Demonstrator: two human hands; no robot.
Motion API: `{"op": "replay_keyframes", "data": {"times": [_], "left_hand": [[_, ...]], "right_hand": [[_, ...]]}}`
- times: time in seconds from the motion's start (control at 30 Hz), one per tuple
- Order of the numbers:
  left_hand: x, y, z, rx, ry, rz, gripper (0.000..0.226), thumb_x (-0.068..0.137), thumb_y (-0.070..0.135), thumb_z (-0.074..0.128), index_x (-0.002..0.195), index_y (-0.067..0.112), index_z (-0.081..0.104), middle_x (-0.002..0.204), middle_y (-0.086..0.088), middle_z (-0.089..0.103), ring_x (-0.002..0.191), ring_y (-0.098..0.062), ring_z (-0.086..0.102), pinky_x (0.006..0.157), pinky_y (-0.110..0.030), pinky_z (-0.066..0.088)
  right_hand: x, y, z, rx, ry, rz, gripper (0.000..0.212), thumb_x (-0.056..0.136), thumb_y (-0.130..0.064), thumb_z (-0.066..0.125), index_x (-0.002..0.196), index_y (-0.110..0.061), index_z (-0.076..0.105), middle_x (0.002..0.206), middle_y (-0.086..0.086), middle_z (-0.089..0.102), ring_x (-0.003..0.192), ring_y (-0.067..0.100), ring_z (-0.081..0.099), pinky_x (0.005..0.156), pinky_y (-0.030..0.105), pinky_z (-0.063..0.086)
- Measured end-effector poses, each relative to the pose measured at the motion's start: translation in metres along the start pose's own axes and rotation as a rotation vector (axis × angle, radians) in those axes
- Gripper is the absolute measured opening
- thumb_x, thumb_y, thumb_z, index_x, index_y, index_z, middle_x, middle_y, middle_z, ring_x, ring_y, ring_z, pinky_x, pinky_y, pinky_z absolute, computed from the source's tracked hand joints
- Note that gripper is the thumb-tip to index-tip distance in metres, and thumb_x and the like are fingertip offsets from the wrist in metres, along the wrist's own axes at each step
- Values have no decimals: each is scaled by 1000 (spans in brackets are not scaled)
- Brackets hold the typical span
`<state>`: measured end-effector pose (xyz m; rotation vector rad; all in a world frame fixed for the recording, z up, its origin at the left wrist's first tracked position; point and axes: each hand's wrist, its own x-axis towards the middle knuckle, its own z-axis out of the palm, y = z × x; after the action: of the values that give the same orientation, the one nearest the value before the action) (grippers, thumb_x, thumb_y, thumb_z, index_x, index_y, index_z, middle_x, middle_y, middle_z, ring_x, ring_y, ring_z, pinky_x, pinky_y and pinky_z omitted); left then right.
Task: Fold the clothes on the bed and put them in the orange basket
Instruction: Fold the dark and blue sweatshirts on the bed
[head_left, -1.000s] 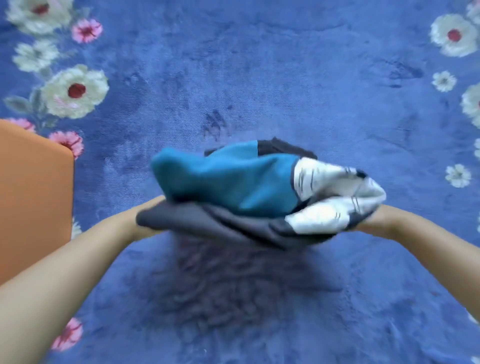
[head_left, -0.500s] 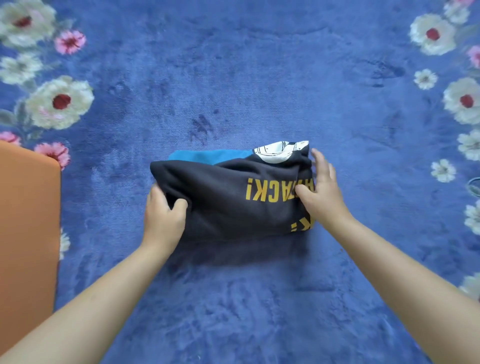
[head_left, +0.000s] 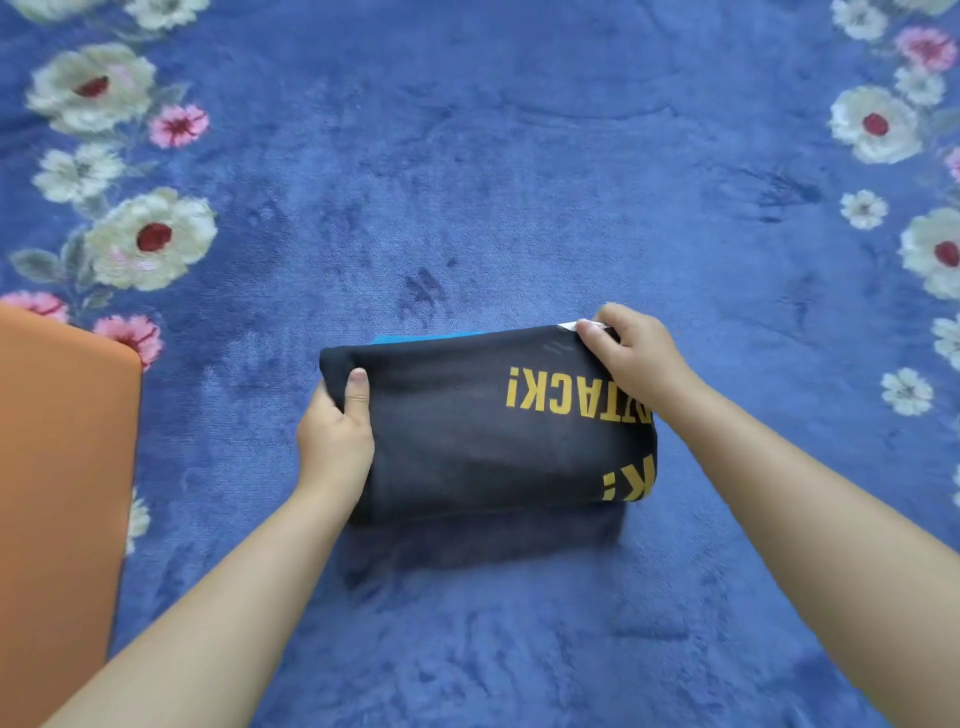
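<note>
While the folded black shirt (head_left: 493, 426) lies on the blue flowered blanket (head_left: 519, 156), it is held at both ends. In the head view, the only view, yellow letters are seen upside down on the shirt, and a bit of teal cloth (head_left: 415, 339) peeks out at its far edge. The left end is gripped by the left hand (head_left: 336, 441), with the thumb on top and the other fingers hidden under the cloth. The far right corner is pinched by the right hand (head_left: 631, 358), where a small white piece (head_left: 569, 326) shows. The orange basket (head_left: 57, 467) is seen at the left edge, well apart from the shirt.

The fold looks done, so the bundle probably must be carried to the basket next. The bundle is soft and thick. If it is lifted by the ends only, the middle could sag and the fold could fall open. The teal part could also slip out.
</note>
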<state>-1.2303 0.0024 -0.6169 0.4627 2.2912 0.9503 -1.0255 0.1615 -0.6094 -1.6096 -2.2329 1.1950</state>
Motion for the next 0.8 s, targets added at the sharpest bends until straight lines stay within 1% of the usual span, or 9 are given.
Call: {"op": "replay_keyframes", "data": {"times": [0.07, 0.17, 0.27, 0.33, 0.4, 0.53, 0.63, 0.73, 0.8], "left_hand": [[14, -1, 5, 56, -27, -38, 46, 99, 38, 34, 125, 4, 49, 117, -7, 56, 114, -27, 48, 89, -28, 32], [30, -2, 14, 112, -71, -97, 51, 99, 39, 30, 132, 2, 43, 135, -16, 47, 126, -30, 40, 102, -35, 29], [38, -6, 21, 235, -101, -122, 54, 100, 40, 29, 131, -2, 42, 135, -20, 46, 127, -33, 39, 102, -38, 29], [41, -6, 24, 318, -113, -131, 54, 99, 41, 29, 129, -2, 43, 133, -22, 47, 125, -35, 40, 99, -39, 31], [44, -8, 26, 414, -116, -127, 53, 99, 43, 28, 120, -2, 47, 126, -24, 51, 119, -37, 44, 93, -41, 34], [43, -9, 26, 537, -107, -88, 51, 99, 42, 29, 113, -4, 47, 119, -27, 53, 113, -40, 47, 86, -42, 37], [45, -8, 26, 563, -110, -96, 52, 99, 42, 28, 115, -3, 46, 120, -27, 53, 113, -40, 47, 87, -43, 37], [44, -4, 30, 643, -114, -86, 51, 100, 41, 26, 117, -3, 44, 120, -26, 53, 113, -40, 47, 85, -42, 38], [44, -1, 32, 694, -99, -78, 48, 100, 39, 27, 119, -2, 41, 120, -25, 53, 114, -40, 48, 84, -43, 38]], "right_hand": [[8, 4, 13, 33, 60, 86, 28, 95, -28, 49, 72, -12, 45, 65, -6, 43, 74, 17, 44, 65, 28, 31], [21, 10, 24, -94, 117, 145, 28, 94, -35, 48, 79, -11, 45, 66, -10, 41, 83, 20, 44, 76, 31, 26], [27, 15, 32, -235, 150, 209, 32, 93, -42, 46, 77, -14, 42, 65, -11, 39, 82, 18, 41, 79, 31, 19], [33, 17, 35, -256, 118, 282, 34, 93, -43, 44, 71, -17, 38, 65, -10, 41, 80, 19, 42, 81, 32, 20], [42, 16, 32, -278, 34, 358, 35, 92, -38, 41, 65, -17, 34, 65, -5, 42, 80, 23, 43, 78, 33, 25], [63, 13, 20, -331, -149, 406, 28, 87, -29, 42, 63, -14, 41, 68, 1, 45, 80, 26, 45, 54, 27, 28], [61, 12, 23, -365, -92, 450, 23, 85, -27, 46, 66, -15, 47, 77, 5, 52, 82, 27, 47, 56, 28, 30], [56, 15, 31, -629, 52, 301, 22, 89, -27, 46, 88, -8, 56, 93, 15, 58, 92, 32, 50, 76, 34, 35], [56, 12, 33, -750, 233, 50, 25, 86, -24, 49, 89, -1, 59, 90, 17, 60, 89, 35, 56, 75, 38, 41]]}}
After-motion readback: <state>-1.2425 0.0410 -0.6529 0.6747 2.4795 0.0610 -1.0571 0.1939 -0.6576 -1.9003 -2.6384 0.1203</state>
